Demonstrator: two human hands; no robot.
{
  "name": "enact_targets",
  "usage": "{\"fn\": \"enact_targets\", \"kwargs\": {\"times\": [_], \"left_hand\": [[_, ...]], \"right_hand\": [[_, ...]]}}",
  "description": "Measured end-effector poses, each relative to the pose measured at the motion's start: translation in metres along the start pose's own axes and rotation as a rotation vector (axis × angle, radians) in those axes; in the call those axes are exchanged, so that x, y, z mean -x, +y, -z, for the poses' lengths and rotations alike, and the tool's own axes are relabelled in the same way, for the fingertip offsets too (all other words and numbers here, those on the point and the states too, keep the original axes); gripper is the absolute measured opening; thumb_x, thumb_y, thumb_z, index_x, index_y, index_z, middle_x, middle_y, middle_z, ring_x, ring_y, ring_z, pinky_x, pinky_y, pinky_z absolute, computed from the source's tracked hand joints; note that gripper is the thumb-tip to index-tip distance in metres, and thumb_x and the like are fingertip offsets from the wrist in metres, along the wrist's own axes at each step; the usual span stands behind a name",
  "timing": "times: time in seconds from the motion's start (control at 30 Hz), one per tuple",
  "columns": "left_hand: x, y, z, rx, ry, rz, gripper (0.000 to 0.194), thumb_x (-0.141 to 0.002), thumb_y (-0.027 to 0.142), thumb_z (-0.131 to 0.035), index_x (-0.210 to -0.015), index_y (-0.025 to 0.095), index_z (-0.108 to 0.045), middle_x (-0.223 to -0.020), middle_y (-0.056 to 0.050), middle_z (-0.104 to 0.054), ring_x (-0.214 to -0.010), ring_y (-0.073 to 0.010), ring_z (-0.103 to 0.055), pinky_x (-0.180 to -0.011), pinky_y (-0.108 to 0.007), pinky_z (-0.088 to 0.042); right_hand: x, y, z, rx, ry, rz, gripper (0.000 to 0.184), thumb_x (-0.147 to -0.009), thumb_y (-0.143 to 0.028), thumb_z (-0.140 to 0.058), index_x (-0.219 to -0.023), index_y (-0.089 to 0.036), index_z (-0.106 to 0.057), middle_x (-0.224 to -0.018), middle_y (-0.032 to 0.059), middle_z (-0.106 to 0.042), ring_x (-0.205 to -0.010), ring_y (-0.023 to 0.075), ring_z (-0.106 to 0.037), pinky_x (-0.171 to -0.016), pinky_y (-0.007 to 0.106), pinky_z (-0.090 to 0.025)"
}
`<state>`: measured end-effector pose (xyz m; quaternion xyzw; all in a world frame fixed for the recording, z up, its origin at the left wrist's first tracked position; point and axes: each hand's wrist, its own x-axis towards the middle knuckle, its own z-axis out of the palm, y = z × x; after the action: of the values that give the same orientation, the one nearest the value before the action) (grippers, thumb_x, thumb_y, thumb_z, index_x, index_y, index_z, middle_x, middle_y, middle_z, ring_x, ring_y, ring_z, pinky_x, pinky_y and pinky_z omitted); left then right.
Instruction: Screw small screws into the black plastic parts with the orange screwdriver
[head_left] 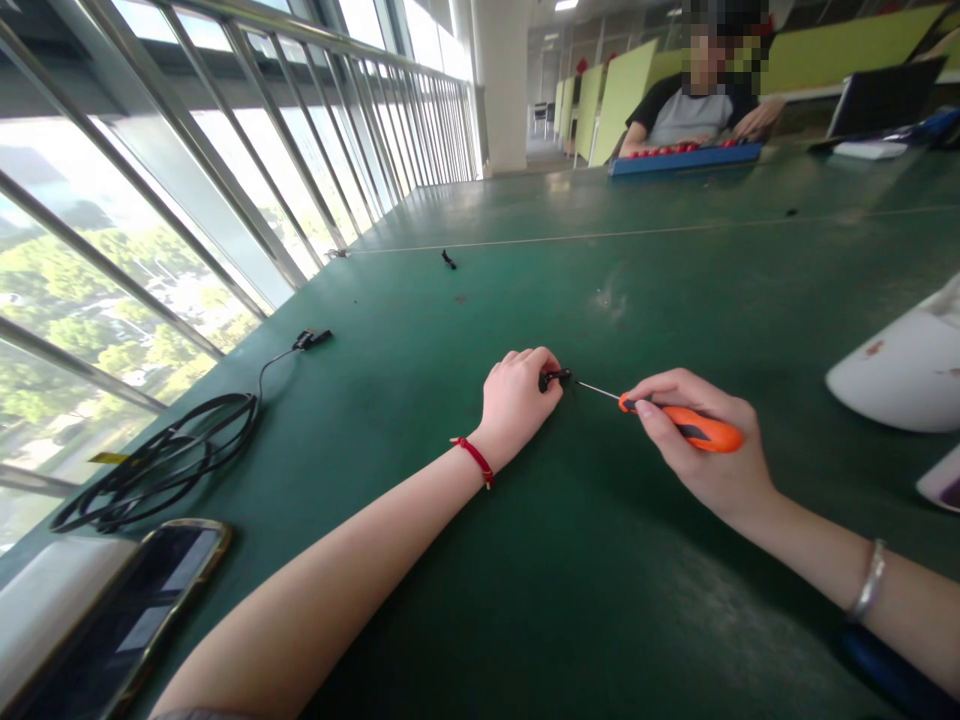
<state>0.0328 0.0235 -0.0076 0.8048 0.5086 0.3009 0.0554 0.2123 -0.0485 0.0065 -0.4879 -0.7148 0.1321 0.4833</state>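
Observation:
Near the middle of the green table (420, 420), my left hand (519, 395) is closed on a small black part (556, 378), whose exact kind I cannot make out; the fingers hide some of it. My right hand (712, 440) grips a screwdriver (701, 428) by its orange and black handle. The thin metal shaft points left, and its tip is close beside the black part. Whether tip and part touch, I cannot tell.
Along the left edge lie a coiled black cable (187, 455) and a phone (142, 610). Another small black piece (448, 260) rests farther back. White objects (907, 365) stand at right. A person sits across the table behind a blue tray (686, 160) with red items. Metal railing borders the left.

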Motion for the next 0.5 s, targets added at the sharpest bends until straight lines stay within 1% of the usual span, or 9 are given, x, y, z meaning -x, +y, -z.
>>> {"fn": "enact_targets", "kwargs": {"times": [0.1, 0.17, 0.23, 0.3, 0.4, 0.5], "left_hand": [[0.000, -0.001, -0.001, 0.005, 0.004, 0.017, 0.008, -0.077, 0.019, -0.053, -0.083, 0.020, -0.058, -0.085, 0.000, -0.065, -0.083, -0.0176, -0.056, -0.071, -0.030, -0.043], [-0.001, -0.001, -0.002, 0.013, 0.010, 0.024, 0.008, -0.077, 0.020, -0.055, -0.084, 0.020, -0.058, -0.086, 0.000, -0.065, -0.083, -0.0178, -0.055, -0.072, -0.030, -0.043], [-0.001, -0.002, -0.002, 0.019, 0.024, 0.037, 0.008, -0.078, 0.022, -0.056, -0.085, 0.019, -0.058, -0.087, 0.000, -0.065, -0.084, -0.0180, -0.055, -0.073, -0.031, -0.043], [-0.001, -0.002, -0.002, 0.014, 0.041, 0.062, 0.008, -0.078, 0.024, -0.056, -0.084, 0.019, -0.059, -0.087, -0.001, -0.065, -0.085, -0.0185, -0.055, -0.075, -0.032, -0.043], [-0.001, -0.001, -0.001, -0.022, 0.050, 0.104, 0.009, -0.079, 0.027, -0.056, -0.081, 0.020, -0.060, -0.087, -0.001, -0.064, -0.087, -0.0198, -0.055, -0.075, -0.034, -0.042], [-0.001, -0.001, -0.001, -0.040, 0.044, 0.122, 0.009, -0.080, 0.028, -0.056, -0.079, 0.020, -0.061, -0.086, -0.001, -0.064, -0.087, -0.0203, -0.054, -0.074, -0.034, -0.041]], "right_hand": [[-0.001, 0.004, -0.002, -0.004, -0.117, -0.019, 0.005, -0.082, -0.024, -0.054, -0.085, -0.022, -0.057, -0.078, 0.0007, -0.066, -0.068, 0.0127, -0.063, -0.061, 0.024, -0.047], [-0.002, 0.007, -0.003, 0.019, -0.232, -0.026, 0.011, -0.081, -0.025, -0.055, -0.092, -0.022, -0.055, -0.086, 0.0016, -0.066, -0.075, 0.0140, -0.063, -0.065, 0.025, -0.048], [-0.003, 0.010, -0.004, 0.088, -0.354, -0.013, 0.018, -0.081, -0.027, -0.055, -0.098, -0.022, -0.053, -0.087, 0.0020, -0.065, -0.074, 0.0147, -0.062, -0.066, 0.027, -0.048], [-0.002, 0.012, -0.006, 0.188, -0.446, 0.025, 0.022, -0.080, -0.028, -0.054, -0.102, -0.023, -0.053, -0.084, 0.0017, -0.064, -0.070, 0.0151, -0.059, -0.065, 0.029, -0.047], [-0.001, 0.015, -0.008, 0.301, -0.530, 0.105, 0.027, -0.079, -0.024, -0.054, -0.106, -0.024, -0.053, -0.085, 0.0016, -0.064, -0.072, 0.0167, -0.057, -0.067, 0.031, -0.047], [0.000, 0.017, -0.009, 0.324, -0.580, 0.132, 0.035, -0.076, -0.016, -0.056, -0.109, -0.026, -0.052, -0.092, 0.0014, -0.066, -0.078, 0.0176, -0.056, -0.071, 0.033, -0.047]]}}
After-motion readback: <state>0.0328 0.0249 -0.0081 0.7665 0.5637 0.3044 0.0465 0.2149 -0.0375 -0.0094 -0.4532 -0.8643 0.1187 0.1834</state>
